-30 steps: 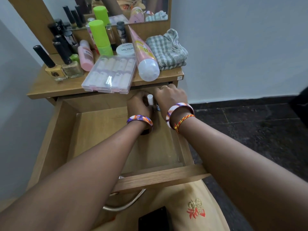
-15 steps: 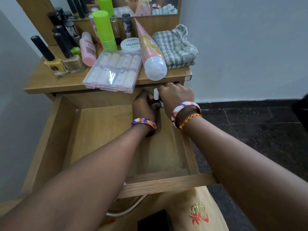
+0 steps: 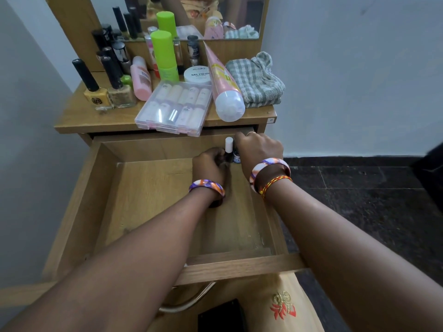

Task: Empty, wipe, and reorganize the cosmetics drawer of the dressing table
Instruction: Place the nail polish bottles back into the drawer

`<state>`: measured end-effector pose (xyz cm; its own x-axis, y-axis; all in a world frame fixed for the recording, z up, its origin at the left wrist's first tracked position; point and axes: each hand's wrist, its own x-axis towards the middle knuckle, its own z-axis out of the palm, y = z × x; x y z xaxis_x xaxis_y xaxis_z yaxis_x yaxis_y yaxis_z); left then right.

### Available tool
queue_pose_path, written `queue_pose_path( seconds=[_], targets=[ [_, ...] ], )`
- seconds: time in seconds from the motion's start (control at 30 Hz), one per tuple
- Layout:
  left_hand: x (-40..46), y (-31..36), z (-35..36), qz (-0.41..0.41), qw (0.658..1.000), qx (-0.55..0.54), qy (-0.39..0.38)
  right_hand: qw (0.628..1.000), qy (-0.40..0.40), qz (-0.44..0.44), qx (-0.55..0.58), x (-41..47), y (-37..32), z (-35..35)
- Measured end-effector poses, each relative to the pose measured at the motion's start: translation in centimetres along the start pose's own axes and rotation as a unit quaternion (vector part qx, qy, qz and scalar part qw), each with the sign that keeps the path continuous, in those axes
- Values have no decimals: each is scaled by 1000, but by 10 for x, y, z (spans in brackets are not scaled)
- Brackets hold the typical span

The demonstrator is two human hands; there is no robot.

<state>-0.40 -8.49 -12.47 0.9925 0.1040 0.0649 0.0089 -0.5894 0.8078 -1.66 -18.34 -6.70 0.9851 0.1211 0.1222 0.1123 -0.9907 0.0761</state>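
The wooden drawer (image 3: 148, 195) of the dressing table stands pulled out, its floor bare apart from the far right corner. There my left hand (image 3: 208, 166) is closed round a small dark bottle with a white cap (image 3: 229, 146), held upright. My right hand (image 3: 259, 149) rests just to its right, fingers curled over a second small bottle (image 3: 236, 157) with a blue-and-white label, mostly hidden. Both hands touch the drawer's back wall area.
On the tabletop (image 3: 96, 118) stand nail polish bottles (image 3: 98, 92), a green canister (image 3: 164, 56), a pink bottle (image 3: 141, 79), a white jar (image 3: 197, 74), a clear case (image 3: 175, 106) overhanging the front edge, a pink tube (image 3: 224, 89) and a checked cloth (image 3: 256, 80). A mirror (image 3: 191, 15) rises behind.
The view has shifted slightly; my hands stay in the drawer's far right corner, with the white-capped bottle still upright between them.
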Motion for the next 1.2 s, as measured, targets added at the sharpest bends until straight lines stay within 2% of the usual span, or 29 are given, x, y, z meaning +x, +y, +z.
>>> queue_pose_path(
  seconds=[0.2, 0.33, 0.4, 0.5, 0.6, 0.67, 0.7, 0.8, 0.9, 1.0, 1.13, 1.2],
  targets=[
    [2, 4, -6, -18, 999, -12, -26, 1000, 4, -2, -22, 2, 0, 0],
    [2, 11, -17, -18, 998, 41, -38, 999, 28, 0, -20, -1, 0, 2],
    [5, 12, -31, -5, 993, 86, -78, 997, 58, -19, -49, -3, -3, 3],
    [9, 22, -59, 32, 952, 199, -229, 992, 89, -38, -85, -6, -12, 2],
    [14, 27, -90, 34, 879, 291, -378, 988, 97, -100, -72, -8, -26, -3],
    [18, 32, -115, 14, 839, 335, -428, 983, 99, -139, -61, -8, -37, -15],
    [21, 35, -128, 1, 836, 337, -433, 981, 113, -152, -48, -6, -42, -25],
    [30, 51, -173, 0, 874, 321, -365, 974, 151, -166, 38, 6, -64, -60],
    [38, 67, -216, 70, 925, 316, -202, 978, 140, -138, 65, 29, -86, -93],
    [50, 65, -243, 72, 961, 253, -82, 987, 80, -133, 35, 50, -103, -109],
    [66, 49, -260, 52, 975, 196, 85, 986, 49, -131, 87, 60, -110, -106],
    [71, 40, -260, 31, 975, 185, 116, 987, 39, -137, 76, 63, -114, -99]
  ],
)
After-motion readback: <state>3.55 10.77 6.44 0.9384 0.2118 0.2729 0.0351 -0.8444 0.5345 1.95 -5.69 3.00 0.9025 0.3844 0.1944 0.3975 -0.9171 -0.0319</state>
